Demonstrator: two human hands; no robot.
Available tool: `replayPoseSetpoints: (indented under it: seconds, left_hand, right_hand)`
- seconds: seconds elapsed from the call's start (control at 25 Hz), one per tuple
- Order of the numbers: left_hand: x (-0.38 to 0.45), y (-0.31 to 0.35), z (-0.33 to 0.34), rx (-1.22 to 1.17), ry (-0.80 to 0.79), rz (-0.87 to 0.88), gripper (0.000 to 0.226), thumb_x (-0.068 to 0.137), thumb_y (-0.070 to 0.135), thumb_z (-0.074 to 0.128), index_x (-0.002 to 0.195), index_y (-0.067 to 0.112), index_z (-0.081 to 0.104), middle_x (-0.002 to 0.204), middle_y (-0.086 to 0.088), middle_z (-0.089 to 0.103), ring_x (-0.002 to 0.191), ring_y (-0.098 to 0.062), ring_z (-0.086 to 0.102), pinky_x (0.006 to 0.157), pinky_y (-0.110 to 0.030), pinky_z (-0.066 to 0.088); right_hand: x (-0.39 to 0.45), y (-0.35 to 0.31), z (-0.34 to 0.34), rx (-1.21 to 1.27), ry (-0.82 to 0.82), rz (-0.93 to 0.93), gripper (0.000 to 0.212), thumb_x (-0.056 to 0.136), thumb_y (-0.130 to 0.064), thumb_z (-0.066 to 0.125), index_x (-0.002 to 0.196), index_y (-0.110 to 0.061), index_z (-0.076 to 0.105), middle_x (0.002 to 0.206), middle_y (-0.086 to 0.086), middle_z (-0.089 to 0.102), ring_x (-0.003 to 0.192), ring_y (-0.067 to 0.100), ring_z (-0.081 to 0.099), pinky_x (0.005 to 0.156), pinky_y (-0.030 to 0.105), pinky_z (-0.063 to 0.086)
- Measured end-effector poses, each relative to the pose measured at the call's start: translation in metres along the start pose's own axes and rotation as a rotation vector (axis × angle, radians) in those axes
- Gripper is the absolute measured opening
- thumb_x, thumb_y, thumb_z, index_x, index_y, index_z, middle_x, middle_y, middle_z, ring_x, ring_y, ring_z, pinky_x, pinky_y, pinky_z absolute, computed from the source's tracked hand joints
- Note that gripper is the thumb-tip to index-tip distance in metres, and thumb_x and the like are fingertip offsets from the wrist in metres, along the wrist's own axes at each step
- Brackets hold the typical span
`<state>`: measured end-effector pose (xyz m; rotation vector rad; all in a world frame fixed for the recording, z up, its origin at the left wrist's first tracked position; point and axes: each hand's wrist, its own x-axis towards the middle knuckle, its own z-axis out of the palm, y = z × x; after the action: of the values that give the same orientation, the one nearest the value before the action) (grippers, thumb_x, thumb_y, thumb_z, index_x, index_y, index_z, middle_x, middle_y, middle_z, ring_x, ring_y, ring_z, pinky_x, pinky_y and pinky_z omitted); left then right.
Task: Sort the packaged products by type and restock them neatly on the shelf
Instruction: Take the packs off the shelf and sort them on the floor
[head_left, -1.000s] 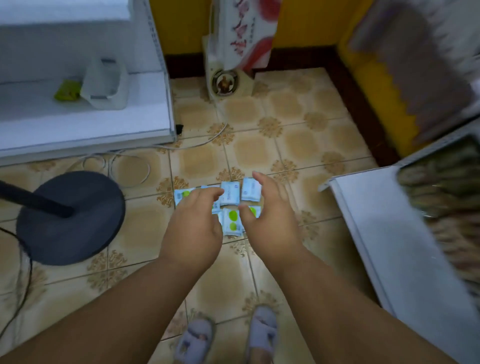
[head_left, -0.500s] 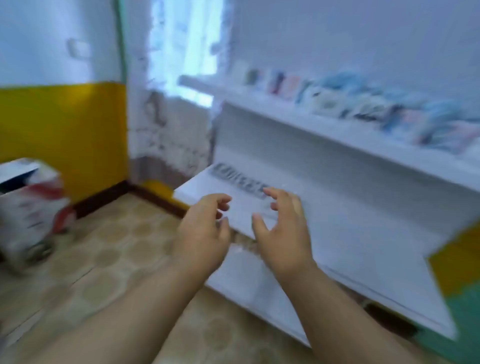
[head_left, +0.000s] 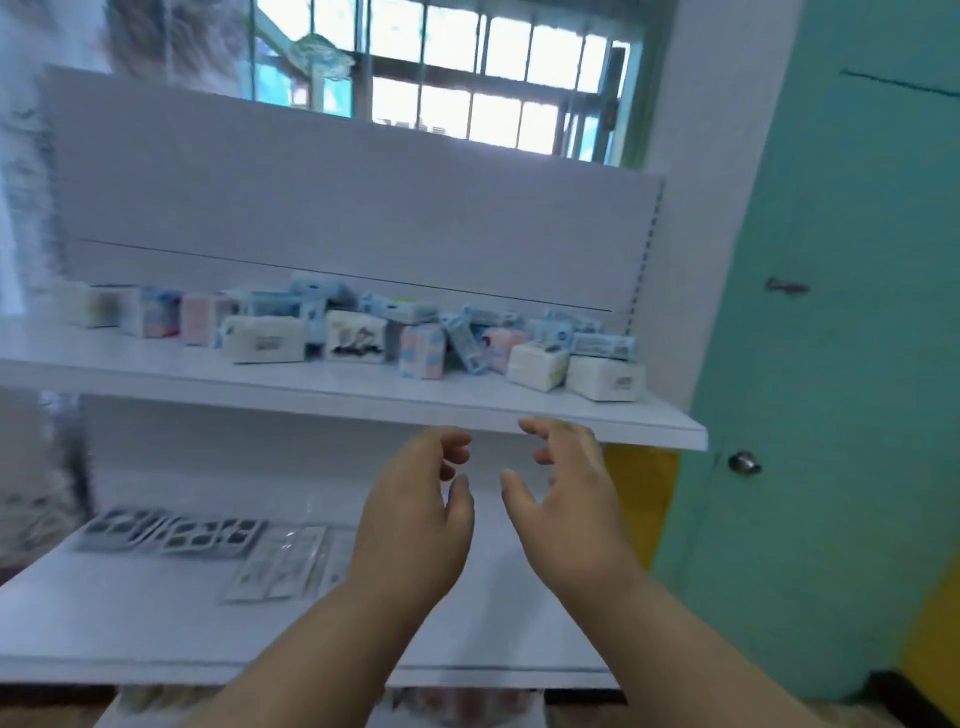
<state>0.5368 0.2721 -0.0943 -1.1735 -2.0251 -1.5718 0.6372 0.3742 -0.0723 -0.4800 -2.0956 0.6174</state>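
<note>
Facing the white shelf unit now, where a second ago the floor tiles and a small cluster of blue-and-green packets were looked down on between both hands; half a second ago the view was swinging across a room corner toward the shelves. Nothing was carried over: the left hand (head_left: 415, 512) and right hand (head_left: 563, 499) are raised side by side, near each other but apart, fingers loosely curled around empty air, no packet gripped. They are held in front of the lip of the upper shelf (head_left: 363, 400), not touching it. On that shelf a jumbled row of packaged products (head_left: 358, 332) is seen, blue, pink and white packs mixed, some upright, some tipped or piled; types are blurred, labels unreadable. On the lower shelf (head_left: 156, 623) flat dark packs (head_left: 171, 532) and clear flat packs (head_left: 285, 564) are laid near each other. A window (head_left: 467, 78) and a green door (head_left: 857, 364) are behind and beside. Judged: sorting of the upper row is about to be started, with the floor packets left unshelved.
</note>
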Motion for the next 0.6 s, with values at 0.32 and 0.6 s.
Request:
replayPoseSetpoints:
  seconds: [0.32, 0.6]
  left_hand:
    - [0.107, 0.015, 0.100, 0.007, -0.102, 0.102, 0.034, 0.090, 0.015, 0.056, 0.116, 0.037, 0.051, 0.099, 0.022, 0.057, 0.089, 0.004, 0.054, 0.074, -0.012, 0.041]
    - [0.211, -0.006, 0.173, -0.056, -0.266, 0.133, 0.031, 0.092, 0.016, 0.055, 0.115, 0.035, 0.051, 0.100, 0.021, 0.057, 0.086, 0.003, 0.055, 0.071, -0.014, 0.044]
  right_hand:
    - [0.106, 0.078, -0.019, -0.004, 0.090, 0.087, 0.040, 0.090, -0.024, 0.066, 0.123, -0.040, 0.048, 0.116, -0.019, 0.041, 0.104, -0.001, 0.049, 0.080, 0.011, 0.039]
    - [0.219, 0.148, -0.015, -0.298, 0.225, 0.019, 0.041, 0.088, -0.019, 0.063, 0.128, -0.022, 0.054, 0.127, -0.002, 0.048, 0.117, 0.017, 0.048, 0.098, 0.033, 0.043]
